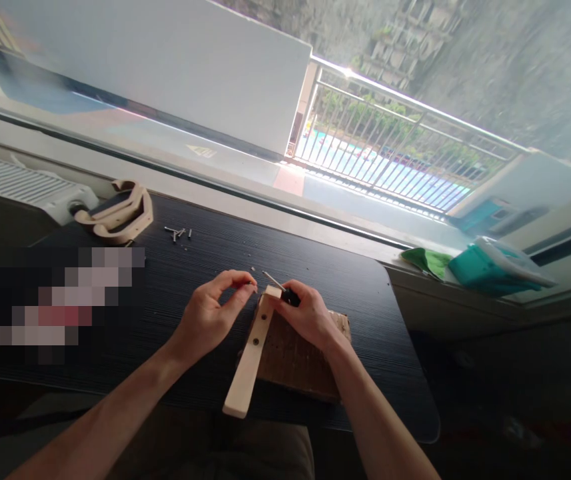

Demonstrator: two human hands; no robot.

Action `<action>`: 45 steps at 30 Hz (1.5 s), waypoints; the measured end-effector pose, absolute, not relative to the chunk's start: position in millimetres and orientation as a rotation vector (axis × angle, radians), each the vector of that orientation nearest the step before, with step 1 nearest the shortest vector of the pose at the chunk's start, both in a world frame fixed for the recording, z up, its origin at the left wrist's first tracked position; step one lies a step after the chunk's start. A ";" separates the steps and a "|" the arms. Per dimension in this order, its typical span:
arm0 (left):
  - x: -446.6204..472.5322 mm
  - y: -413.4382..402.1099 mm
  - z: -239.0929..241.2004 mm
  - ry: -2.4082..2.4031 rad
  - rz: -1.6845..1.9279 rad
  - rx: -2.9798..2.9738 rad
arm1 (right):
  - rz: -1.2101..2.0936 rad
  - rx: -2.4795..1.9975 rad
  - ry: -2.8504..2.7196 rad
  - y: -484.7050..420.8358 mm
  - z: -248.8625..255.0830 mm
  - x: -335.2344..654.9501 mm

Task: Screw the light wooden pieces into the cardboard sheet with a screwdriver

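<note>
A pale wooden strip [245, 377] with two dark round holes or screw heads lies along the left edge of a rough brown wooden block [298, 360]. My right hand [310, 313] is closed around the black handle of a screwdriver [275, 280], its metal shaft pointing up and left past the strip's far end. That hand rests by the strip's top. Just left of it, my left hand [212, 310] has thumb and forefinger pinched together. Something tiny and dark shows at those fingertips, too small to name.
Several screws [180, 233] lie loose on the dark table [205, 227]. Curved wooden pieces [125, 217] stand at its far left, near a white radiator [25, 183]. A blurred-out patch covers the left side. On the sill are a green cloth [428, 261] and a teal container [480, 265].
</note>
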State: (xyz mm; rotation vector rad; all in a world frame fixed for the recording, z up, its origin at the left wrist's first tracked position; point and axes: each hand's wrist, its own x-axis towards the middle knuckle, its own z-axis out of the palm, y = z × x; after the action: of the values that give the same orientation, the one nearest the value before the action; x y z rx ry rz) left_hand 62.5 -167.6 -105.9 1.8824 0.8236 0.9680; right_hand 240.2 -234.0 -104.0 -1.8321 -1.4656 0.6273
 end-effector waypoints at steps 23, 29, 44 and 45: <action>56.7 -163.6 -130.3 0.730 0.720 1.644 | 0.543 -2.170 -1.520 -257.8 -88.4 244.4; 56.3 -163.1 -130.4 0.773 0.777 1.720 | 0.594 -2.074 -1.577 -234.6 -87.3 230.5; 44.7 -174.4 -118.0 0.885 0.876 1.905 | 0.635 -2.006 -1.543 -224.0 -91.8 221.7; 45.5 -176.9 -116.2 0.870 0.883 1.917 | 0.631 -1.997 -1.540 -224.2 -93.0 222.6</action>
State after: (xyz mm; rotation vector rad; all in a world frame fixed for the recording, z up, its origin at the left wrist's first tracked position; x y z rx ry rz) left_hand 45.5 -176.9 -116.2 1.9168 0.8696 0.8833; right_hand 222.6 -224.2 -93.0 -1.9969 -1.5400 0.6306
